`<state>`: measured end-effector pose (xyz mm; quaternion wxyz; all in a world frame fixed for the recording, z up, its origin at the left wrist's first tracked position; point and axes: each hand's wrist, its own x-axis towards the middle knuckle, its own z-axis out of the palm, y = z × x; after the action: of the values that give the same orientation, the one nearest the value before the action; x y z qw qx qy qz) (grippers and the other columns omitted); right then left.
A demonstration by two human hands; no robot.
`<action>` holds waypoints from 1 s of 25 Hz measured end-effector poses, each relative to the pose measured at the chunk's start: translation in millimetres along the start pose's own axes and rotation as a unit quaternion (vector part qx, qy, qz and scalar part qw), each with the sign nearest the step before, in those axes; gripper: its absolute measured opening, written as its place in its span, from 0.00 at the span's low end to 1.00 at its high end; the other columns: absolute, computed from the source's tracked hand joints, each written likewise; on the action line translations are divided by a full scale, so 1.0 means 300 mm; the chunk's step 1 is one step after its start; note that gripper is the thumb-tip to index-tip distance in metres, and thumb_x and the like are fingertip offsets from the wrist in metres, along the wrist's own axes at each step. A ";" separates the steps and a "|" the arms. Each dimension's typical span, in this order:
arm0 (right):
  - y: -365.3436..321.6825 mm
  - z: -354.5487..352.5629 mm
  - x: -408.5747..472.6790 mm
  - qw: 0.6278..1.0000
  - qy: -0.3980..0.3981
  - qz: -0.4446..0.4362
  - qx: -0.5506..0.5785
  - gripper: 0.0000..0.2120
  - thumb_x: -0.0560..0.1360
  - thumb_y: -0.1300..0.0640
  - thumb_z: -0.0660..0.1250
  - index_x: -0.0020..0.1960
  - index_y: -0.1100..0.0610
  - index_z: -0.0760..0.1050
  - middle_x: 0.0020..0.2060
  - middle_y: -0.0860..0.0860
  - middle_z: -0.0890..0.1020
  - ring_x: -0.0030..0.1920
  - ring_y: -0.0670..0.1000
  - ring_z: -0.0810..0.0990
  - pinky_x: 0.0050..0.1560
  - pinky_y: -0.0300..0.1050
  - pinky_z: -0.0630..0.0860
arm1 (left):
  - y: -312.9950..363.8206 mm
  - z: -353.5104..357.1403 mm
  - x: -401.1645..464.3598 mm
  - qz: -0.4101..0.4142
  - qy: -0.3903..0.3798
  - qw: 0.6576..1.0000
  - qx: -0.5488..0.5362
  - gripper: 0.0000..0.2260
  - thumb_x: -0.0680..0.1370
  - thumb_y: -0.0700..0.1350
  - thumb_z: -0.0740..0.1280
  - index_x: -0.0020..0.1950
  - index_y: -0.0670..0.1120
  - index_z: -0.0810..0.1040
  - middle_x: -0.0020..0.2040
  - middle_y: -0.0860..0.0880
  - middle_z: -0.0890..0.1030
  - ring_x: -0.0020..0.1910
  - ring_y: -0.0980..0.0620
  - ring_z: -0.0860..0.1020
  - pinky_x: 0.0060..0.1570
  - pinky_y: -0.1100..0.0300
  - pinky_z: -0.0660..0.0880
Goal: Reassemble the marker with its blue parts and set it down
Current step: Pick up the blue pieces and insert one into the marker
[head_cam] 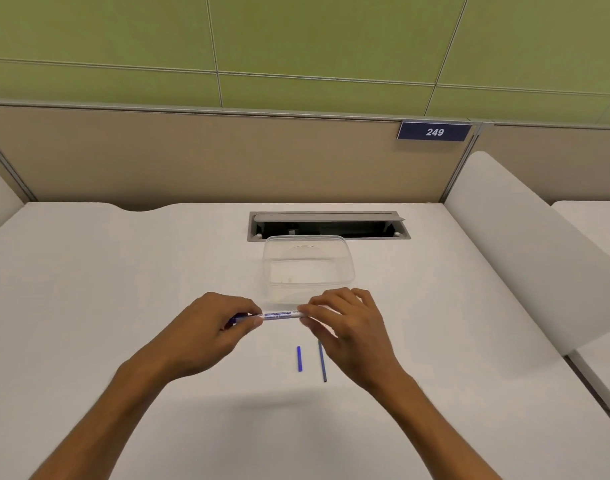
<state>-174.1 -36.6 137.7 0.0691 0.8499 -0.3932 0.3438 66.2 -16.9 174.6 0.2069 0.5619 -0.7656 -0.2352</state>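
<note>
A white marker barrel (280, 315) with blue print lies level between both hands, above the white desk. My left hand (213, 327) pinches its left end, where a blue part pokes out by the thumb. My right hand (345, 327) grips its right end, which the fingers hide. On the desk below lie a short blue piece (299, 358) and a longer thin blue rod (322, 363), side by side; the rod's top is under my right hand.
A clear plastic tub (345, 268) stands just beyond the hands. Behind it is an open cable slot (327, 226) in the white desk (106, 306). A beige partition (192, 157) closes the back, and white dividers flank both sides.
</note>
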 end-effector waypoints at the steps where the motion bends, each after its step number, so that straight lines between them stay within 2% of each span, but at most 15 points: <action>1: -0.004 0.003 0.001 1.000 -0.009 -0.005 -0.003 0.05 0.75 0.55 0.73 0.50 0.52 0.83 0.45 0.47 0.84 0.45 0.52 0.81 0.48 0.47 0.72 | -0.001 0.003 -0.001 0.002 -0.004 1.000 -0.013 0.08 0.80 0.52 0.63 0.46 0.54 0.81 0.35 0.52 0.79 0.33 0.52 0.73 0.33 0.57 0.69; 6: -0.037 0.055 0.011 0.997 -0.057 -0.038 -0.025 0.04 0.73 0.53 0.74 0.45 0.52 0.83 0.41 0.48 0.83 0.40 0.52 0.79 0.40 0.47 0.73 | -0.002 0.041 0.009 0.014 0.004 1.000 0.024 0.06 0.78 0.54 0.65 0.52 0.57 0.80 0.39 0.61 0.78 0.39 0.58 0.76 0.38 0.64 0.72; 8: -0.031 0.088 0.000 0.997 -0.083 -0.001 0.006 0.03 0.73 0.54 0.75 0.45 0.53 0.83 0.39 0.48 0.83 0.38 0.53 0.78 0.36 0.45 0.72 | -0.029 0.046 0.011 -0.011 0.059 0.998 -0.005 0.11 0.76 0.59 0.64 0.57 0.60 0.77 0.45 0.62 0.79 0.44 0.58 0.78 0.41 0.67 0.71; 9: -0.027 0.105 -0.013 0.993 -0.094 0.047 0.048 0.03 0.73 0.54 0.74 0.45 0.54 0.84 0.39 0.48 0.83 0.38 0.53 0.79 0.36 0.45 0.72 | -0.048 0.048 0.011 -0.028 0.090 0.994 -0.047 0.13 0.75 0.61 0.64 0.58 0.60 0.76 0.47 0.61 0.80 0.46 0.58 0.78 0.42 0.67 0.71; 11: -0.019 0.145 -0.047 0.961 -0.101 0.183 0.179 0.03 0.74 0.55 0.73 0.46 0.54 0.84 0.40 0.46 0.84 0.39 0.47 0.80 0.38 0.40 0.73 | -0.095 0.068 0.007 -0.068 0.136 0.978 -0.142 0.17 0.75 0.64 0.62 0.60 0.60 0.76 0.50 0.60 0.80 0.50 0.61 0.77 0.43 0.66 0.71; 13: -0.014 0.185 -0.072 0.905 -0.070 0.294 0.301 0.01 0.73 0.56 0.74 0.45 0.53 0.84 0.38 0.43 0.85 0.38 0.43 0.80 0.38 0.33 0.72 | -0.157 0.121 -0.012 -0.109 0.153 0.966 -0.175 0.21 0.73 0.68 0.59 0.61 0.60 0.76 0.53 0.60 0.80 0.52 0.65 0.77 0.47 0.64 0.72; 15: -0.016 0.215 -0.088 0.864 -0.040 0.346 0.364 0.02 0.73 0.58 0.75 0.45 0.54 0.85 0.38 0.42 0.86 0.39 0.42 0.83 0.40 0.32 0.74 | -0.225 0.204 -0.044 -0.149 0.141 0.971 -0.124 0.27 0.73 0.71 0.56 0.63 0.57 0.76 0.57 0.58 0.80 0.57 0.62 0.77 0.56 0.57 0.73; 16: -0.020 0.226 -0.094 0.854 -0.033 0.357 0.378 0.02 0.73 0.59 0.75 0.45 0.54 0.85 0.38 0.41 0.86 0.40 0.42 0.84 0.40 0.31 0.75 | -0.262 0.257 -0.064 -0.164 0.116 0.977 -0.068 0.30 0.73 0.71 0.54 0.66 0.55 0.74 0.63 0.54 0.79 0.63 0.57 0.75 0.61 0.54 0.71; 18: -0.033 0.249 -0.101 0.852 -0.031 0.359 0.379 0.02 0.73 0.58 0.74 0.45 0.53 0.85 0.39 0.38 0.86 0.42 0.42 0.84 0.41 0.31 0.76 | -0.330 0.364 -0.117 -0.170 0.033 0.983 0.068 0.39 0.73 0.74 0.45 0.73 0.52 0.67 0.74 0.49 0.68 0.74 0.50 0.64 0.71 0.51 0.61; 20: -0.050 0.274 -0.110 0.870 -0.031 0.342 0.354 0.02 0.74 0.57 0.74 0.46 0.53 0.84 0.39 0.37 0.85 0.42 0.40 0.84 0.41 0.31 0.76 | -0.387 0.452 -0.173 -0.164 -0.011 0.977 0.134 0.44 0.70 0.75 0.34 0.77 0.52 0.59 0.79 0.49 0.56 0.78 0.51 0.53 0.74 0.49 0.51; 23: -0.081 0.328 -0.145 0.897 -0.063 0.308 0.311 0.03 0.75 0.57 0.72 0.47 0.56 0.84 0.42 0.44 0.87 0.42 0.40 0.83 0.42 0.31 0.77 | -0.425 0.517 -0.214 -0.164 0.016 0.975 0.150 0.39 0.74 0.71 0.36 0.78 0.52 0.57 0.79 0.50 0.55 0.78 0.51 0.52 0.75 0.48 0.47; 25: -0.095 0.370 -0.186 0.906 -0.130 0.294 0.277 0.06 0.77 0.57 0.70 0.50 0.57 0.83 0.45 0.48 0.87 0.44 0.43 0.84 0.48 0.37 0.80 | -0.432 0.527 -0.216 -0.161 0.026 0.974 0.158 0.36 0.75 0.70 0.38 0.78 0.52 0.57 0.79 0.51 0.55 0.77 0.53 0.52 0.75 0.49 0.46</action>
<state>-120.1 -25.5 22.6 -0.3251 0.7180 -0.5193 0.3304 91.5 31.9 -32.5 0.0949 0.7096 -0.6866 -0.1269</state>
